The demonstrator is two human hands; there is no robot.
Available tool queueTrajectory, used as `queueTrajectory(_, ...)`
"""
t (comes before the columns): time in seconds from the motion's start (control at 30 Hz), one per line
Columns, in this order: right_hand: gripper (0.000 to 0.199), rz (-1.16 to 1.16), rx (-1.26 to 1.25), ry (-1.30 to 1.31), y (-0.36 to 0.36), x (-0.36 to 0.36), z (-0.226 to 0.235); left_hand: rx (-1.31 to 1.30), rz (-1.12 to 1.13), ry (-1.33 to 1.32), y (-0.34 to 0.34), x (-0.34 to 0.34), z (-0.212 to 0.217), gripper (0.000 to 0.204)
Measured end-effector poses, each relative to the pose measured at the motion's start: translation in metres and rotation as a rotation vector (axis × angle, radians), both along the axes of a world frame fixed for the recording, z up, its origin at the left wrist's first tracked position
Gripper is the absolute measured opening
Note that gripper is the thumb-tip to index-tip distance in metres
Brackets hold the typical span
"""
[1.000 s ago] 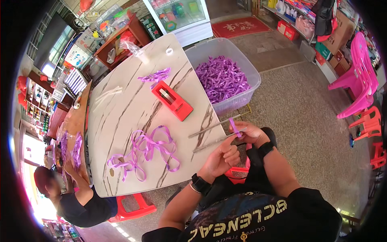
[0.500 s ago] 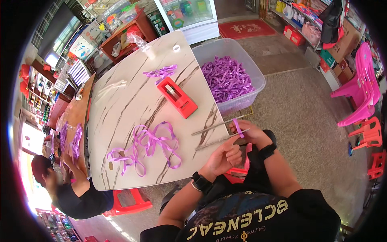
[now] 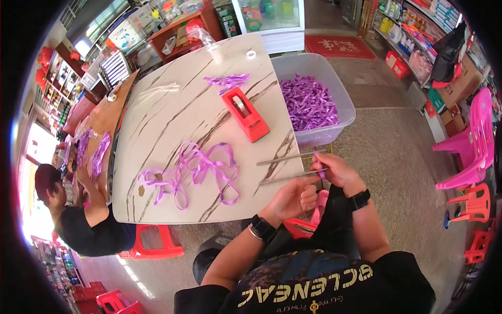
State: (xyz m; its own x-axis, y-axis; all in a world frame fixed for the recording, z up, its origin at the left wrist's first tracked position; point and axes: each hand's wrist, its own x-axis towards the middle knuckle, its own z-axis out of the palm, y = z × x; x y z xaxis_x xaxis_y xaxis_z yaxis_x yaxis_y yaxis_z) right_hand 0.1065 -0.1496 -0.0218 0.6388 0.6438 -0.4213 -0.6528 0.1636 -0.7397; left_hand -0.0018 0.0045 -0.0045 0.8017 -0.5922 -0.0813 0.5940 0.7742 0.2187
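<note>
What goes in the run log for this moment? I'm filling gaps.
left hand: on thin stick | right hand: pinching purple ribbon piece | table: loose ribbon, red tape dispenser | bin: purple pieces

Speckled grey floor (image 3: 397, 141); red doormat (image 3: 340, 46) near glass-door fridge (image 3: 269, 18); pink plastic chairs (image 3: 470, 152) right; red stools (image 3: 151, 243) below; bright daylight left.

We see two thin metal rods (image 3: 290, 166) lying nearly parallel across the near right corner of the tabletop, their far ends resting on the marbled surface and their near ends reaching past its edge. At those near ends a short piece of purple ribbon (image 3: 319, 171) stands upright, mostly hidden, so its shape is unclear.
</note>
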Motion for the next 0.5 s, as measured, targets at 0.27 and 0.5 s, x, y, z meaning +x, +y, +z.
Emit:
queueTrajectory(0.27, 0.024, -0.095, 0.168, 0.004, -0.079, 0.027, -0.022, 0.061, -0.053, -0.029, -0.006, 0.005, 0.002, 0.046)
queueTrajectory(0.5, 0.033, -0.072, -0.417, -0.52, -0.083, -0.04, 0.092, 0.087, -0.017, -0.031, -0.006, 0.001, 0.011, 0.051)
